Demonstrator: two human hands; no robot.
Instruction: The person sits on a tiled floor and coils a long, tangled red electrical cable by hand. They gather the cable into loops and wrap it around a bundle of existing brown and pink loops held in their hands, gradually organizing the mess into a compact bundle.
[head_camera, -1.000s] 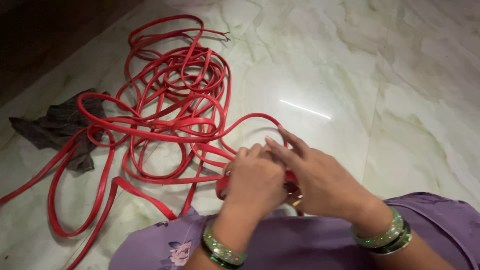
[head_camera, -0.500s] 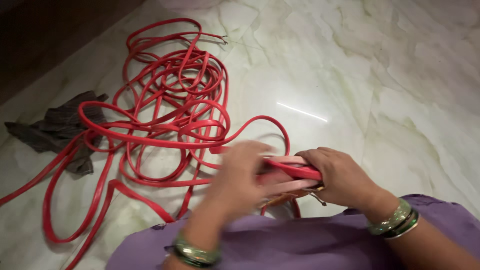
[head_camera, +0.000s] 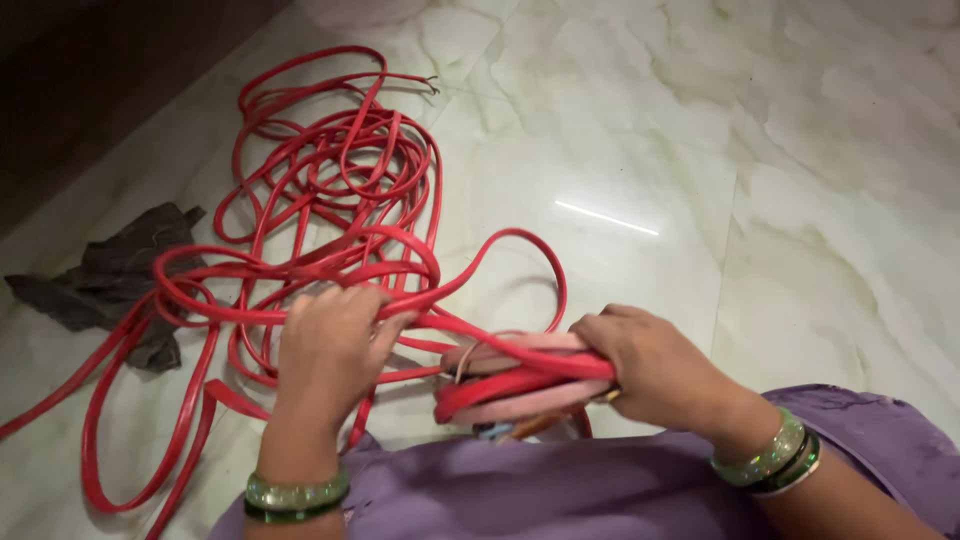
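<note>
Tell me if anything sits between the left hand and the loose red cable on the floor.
Nothing visible does. The left hand already grips a strand of the red cable, which runs on to the folded bundle in the right hand. The dark cloth lies off to the side.

No pkgs, labels, signs, screens.

The left hand (head_camera: 335, 340) reaches forward with its fingers curled in tight. The right hand (head_camera: 655, 365) is closed in a fist – knuckles up (thumb side toward the left). Both wrists wear green bangles.
</note>
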